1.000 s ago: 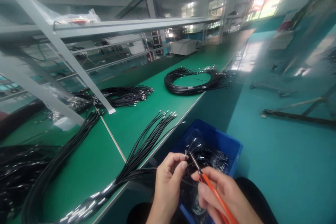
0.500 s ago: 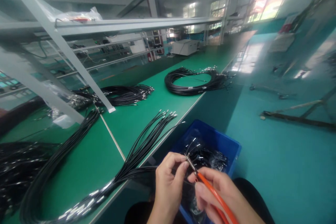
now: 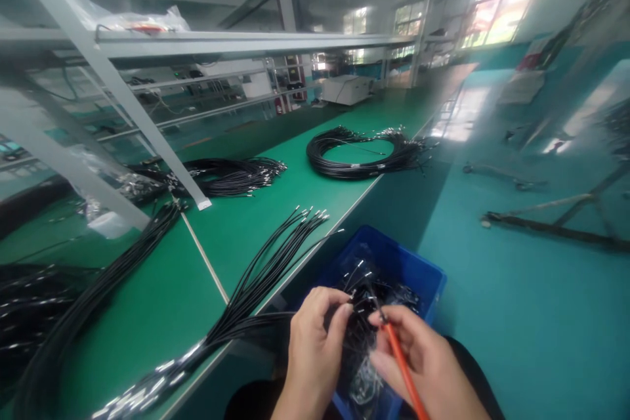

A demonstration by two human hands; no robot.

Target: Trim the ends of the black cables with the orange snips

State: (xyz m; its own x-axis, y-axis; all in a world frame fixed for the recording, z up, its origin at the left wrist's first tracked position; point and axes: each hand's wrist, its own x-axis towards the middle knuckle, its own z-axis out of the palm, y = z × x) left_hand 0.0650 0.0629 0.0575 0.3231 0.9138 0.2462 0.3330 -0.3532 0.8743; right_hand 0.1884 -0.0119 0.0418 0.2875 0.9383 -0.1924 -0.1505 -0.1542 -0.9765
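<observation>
Over the blue bin [image 3: 427,265], my left hand [image 3: 315,341] pinches the end of a black cable, whose small metal tip [image 3: 352,294] just shows past the thumb and finger. My right hand [image 3: 418,348] is closed around orange-handled pliers [image 3: 404,367]. Their dark jaws point up and left, a little apart from the cable tip. Beneath both hands, the bin holds clear plastic bags and black pieces with shiny ends. Left of my left hand, a bundle of black cables [image 3: 236,315] with metal tips runs along the bench edge.
The green bench [image 3: 275,236] also carries a coil of black cables [image 3: 339,174] and more cable bundles [image 3: 231,177]. A slanted white shelf post [image 3: 142,125] rises on the left. A wheeled metal stand [image 3: 556,226] is on the floor at right.
The pliers have moved right, away from the cable tip in my left hand. My left hand stays nearly in place. The view has shifted slightly.
</observation>
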